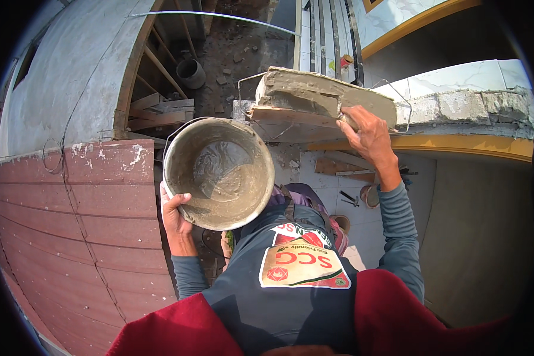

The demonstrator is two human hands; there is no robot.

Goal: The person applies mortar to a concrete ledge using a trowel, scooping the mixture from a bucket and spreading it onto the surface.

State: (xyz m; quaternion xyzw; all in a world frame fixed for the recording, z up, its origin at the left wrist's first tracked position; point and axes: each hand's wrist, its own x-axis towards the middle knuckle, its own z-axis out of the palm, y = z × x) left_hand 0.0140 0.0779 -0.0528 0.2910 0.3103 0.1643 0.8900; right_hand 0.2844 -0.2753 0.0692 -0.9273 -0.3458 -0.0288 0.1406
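My left hand [175,216] grips a grey bucket [172,154] by its lower left rim; wet grey mortar [219,184] coats its inside and bottom. My right hand [366,136] is closed on a small tool, apparently a trowel handle [348,122], against the mortar-covered face of a concrete ledge [296,95] to the right of the bucket. The tool's working end is hard to make out. A wooden board [285,115] runs along that face, and bent wires [408,113] stick out at both ends.
A maroon panelled surface [71,213] and grey wall [71,83] fill the left. Below lie a debris-strewn passage [231,53], a grey pail [190,73], timber offcuts [160,115] and tiled floor [362,231] with tools. A rough block edge [469,107] with yellow trim [474,144] extends right.
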